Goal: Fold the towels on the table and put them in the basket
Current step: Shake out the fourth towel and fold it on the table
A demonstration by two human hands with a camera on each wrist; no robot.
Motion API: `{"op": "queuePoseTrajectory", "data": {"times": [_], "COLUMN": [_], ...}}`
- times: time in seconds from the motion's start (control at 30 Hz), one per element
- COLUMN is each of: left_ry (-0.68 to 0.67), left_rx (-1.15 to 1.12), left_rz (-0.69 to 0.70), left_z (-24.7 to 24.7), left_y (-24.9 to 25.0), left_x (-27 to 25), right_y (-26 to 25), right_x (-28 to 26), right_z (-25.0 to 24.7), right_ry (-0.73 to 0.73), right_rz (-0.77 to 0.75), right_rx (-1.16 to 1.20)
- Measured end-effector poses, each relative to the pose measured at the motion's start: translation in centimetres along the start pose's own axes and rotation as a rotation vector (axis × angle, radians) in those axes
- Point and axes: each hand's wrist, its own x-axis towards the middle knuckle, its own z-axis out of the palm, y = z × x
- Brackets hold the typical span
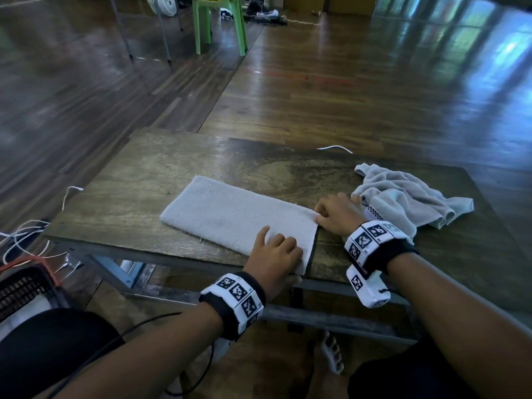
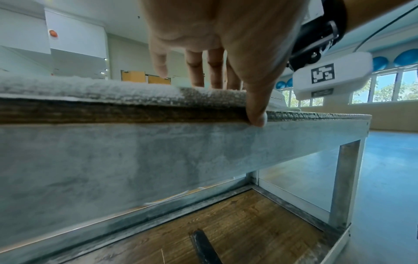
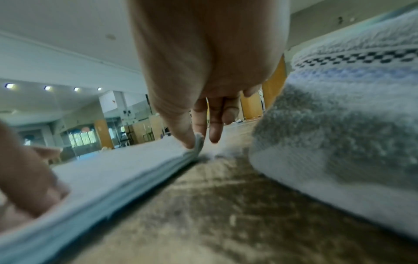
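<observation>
The folded towel (image 1: 230,214) lies flat on the table (image 1: 161,168), long axis 10 to 4 o'clock. The right hand (image 1: 336,214) pinches its far 4 o'clock corner; the left hand (image 1: 273,260) presses straight fingers (image 2: 194,71) on the near corner, thumb on the table edge. A crumpled towel (image 1: 403,194) sits at 3 o'clock, the basket (image 1: 23,286) at 8

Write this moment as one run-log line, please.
step: folding | folded towel: flat on table | left hand: presses near-right corner | right hand: pinches far-right corner | crumpled towel: unfolded, at right
</observation>
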Motion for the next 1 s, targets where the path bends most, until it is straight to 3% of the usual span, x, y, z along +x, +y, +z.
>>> {"op": "queuePoseTrajectory", "data": {"times": [0.17, 0.3, 0.47, 0.73, 1.0], "left_ry": [0.094, 0.259, 0.418, 0.418, 0.438], "left_rx": [-0.047, -0.256, -0.484, -0.619, -0.517], "left_rz": [0.020, -0.006, -0.122, -0.318, -0.497], "left_z": [-0.1, -1.6, -5.0, -4.9, -4.8], "left_y": [0.6, 1.5, 2.3, -1.6, -5.9], "left_x": [-0.4, -1.0, -1.8, -6.0, -6.3], "right_y": [1.4, 2.6, 3.9, 2.3, -3.6], "right_x": [-0.6, -1.7, -2.2, -1.6, 2.9], "right_z": [-1.5, -4.0, -7.0, -8.0, -7.2], "right_ry": [-0.077, -0.202, -0.278, -0.495, -0.330], "right_rz": [-0.017, -0.097, -0.167, -0.304, -0.233], "right_rx": [0.465, 0.873, 1.160, 1.063, 0.852]}}
